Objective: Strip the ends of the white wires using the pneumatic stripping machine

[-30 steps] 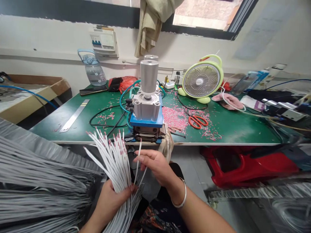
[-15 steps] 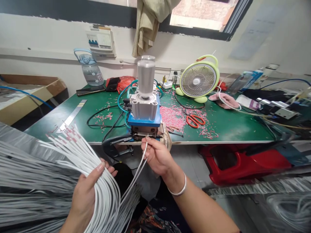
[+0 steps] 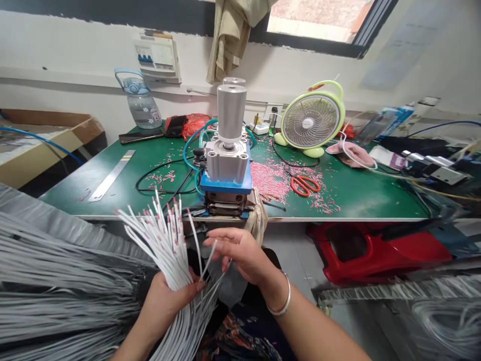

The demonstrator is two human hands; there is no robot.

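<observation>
My left hand (image 3: 167, 296) is closed round a bundle of white cables (image 3: 165, 240) whose pink-tipped ends fan upward. My right hand (image 3: 240, 253), with a bangle on the wrist, pinches a single white cable (image 3: 208, 255) just right of the bundle, its other fingers spread. Both hands are below the table's front edge. Directly above them a pneumatic press (image 3: 227, 160) with a silver cylinder and blue plate sits on the green table (image 3: 361, 195).
A heap of grey-white cables (image 3: 56, 281) fills the left. On the table lie pink insulation scraps (image 3: 268, 180), orange scissors (image 3: 305, 184), a steel ruler (image 3: 110, 175), a green fan (image 3: 311, 123) and a water bottle (image 3: 141, 100). A red stool (image 3: 379, 250) stands under the table.
My right hand has come down from the press mouth to the bundle. My left hand has swung the bundle back to the right and upright in front of me.
</observation>
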